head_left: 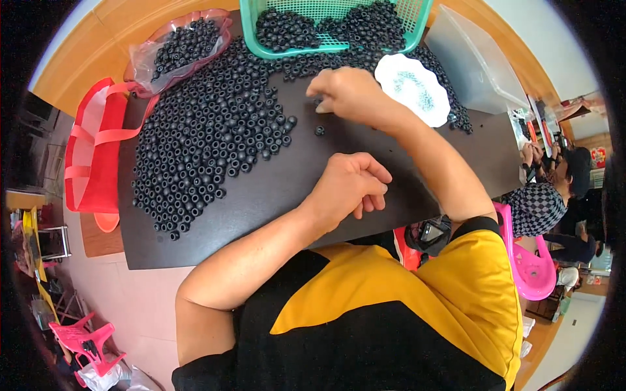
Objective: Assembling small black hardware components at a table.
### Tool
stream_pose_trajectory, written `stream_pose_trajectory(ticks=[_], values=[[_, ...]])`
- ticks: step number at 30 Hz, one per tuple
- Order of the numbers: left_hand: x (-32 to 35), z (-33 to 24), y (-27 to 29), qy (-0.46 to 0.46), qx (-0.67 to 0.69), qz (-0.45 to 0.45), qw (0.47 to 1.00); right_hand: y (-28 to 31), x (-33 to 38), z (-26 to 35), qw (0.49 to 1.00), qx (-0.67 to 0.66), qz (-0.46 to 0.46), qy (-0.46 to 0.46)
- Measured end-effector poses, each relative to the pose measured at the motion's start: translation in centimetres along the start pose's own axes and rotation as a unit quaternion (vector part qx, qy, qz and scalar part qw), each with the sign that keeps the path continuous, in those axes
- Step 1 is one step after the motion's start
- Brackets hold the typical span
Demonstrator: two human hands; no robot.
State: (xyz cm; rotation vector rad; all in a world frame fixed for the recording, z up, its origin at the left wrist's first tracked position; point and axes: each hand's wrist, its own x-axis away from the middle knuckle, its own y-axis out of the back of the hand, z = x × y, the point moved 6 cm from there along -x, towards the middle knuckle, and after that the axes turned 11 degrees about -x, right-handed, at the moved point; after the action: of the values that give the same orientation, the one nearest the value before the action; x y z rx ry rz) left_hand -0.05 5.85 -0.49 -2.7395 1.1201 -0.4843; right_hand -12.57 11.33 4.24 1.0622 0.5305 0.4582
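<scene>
black rubber rings (215, 130) lie heaped across the dark table (274, 189). your right hand (349, 94) reaches in with fingers bunched at the heap's edge; i can't tell whether it pinches one. a stray ring (319, 130) sits just beside it. your left hand (349, 186) rests loosely curled, holding nothing. pick singles from the edge, clear of the white dish (412, 88) and green basket (332, 26).

We are looking at an informal piecework workshop: black rings (208, 130) heaped on a dark table (274, 189), sorting basket (332, 19), plastic chairs (531, 260), another seated worker (548, 195).
</scene>
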Motion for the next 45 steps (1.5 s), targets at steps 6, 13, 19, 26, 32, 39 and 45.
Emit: stream_pose_trajectory(ticks=[6,13,19,26,32,39,45], values=[[-0.4,-0.3,1.0,0.008,0.001,-0.055,0.998,-0.7,0.8,-1.0,0.998,0.058,-0.001,-0.005],[-0.8,0.3,-0.3,0.004,-0.085,0.016,0.996,0.1,3.3,-1.4,0.976,0.19,-0.082,0.061],[-0.8,0.2,0.0,0.013,-0.057,0.019,0.998,4.6,5.7,0.2,0.963,0.077,-0.246,0.081],[-1.3,-0.4,1.4,-0.053,-0.016,-0.087,0.995,6.8,9.6,-4.8,0.968,0.036,-0.236,-0.073],[-0.9,-1.8,7.0,-0.126,-0.013,-0.333,0.934,5.0,9.0,-2.7,0.965,0.143,-0.218,0.035],[-0.9,-1.6,6.5,-0.106,-0.009,-0.312,0.944,3.6,11.3,-2.0,0.979,0.135,-0.113,-0.102],[-1.2,-1.6,5.3,-0.109,-0.047,-0.28,0.953,1.5,11.6,-2.5,0.98,0.135,-0.096,-0.113]])
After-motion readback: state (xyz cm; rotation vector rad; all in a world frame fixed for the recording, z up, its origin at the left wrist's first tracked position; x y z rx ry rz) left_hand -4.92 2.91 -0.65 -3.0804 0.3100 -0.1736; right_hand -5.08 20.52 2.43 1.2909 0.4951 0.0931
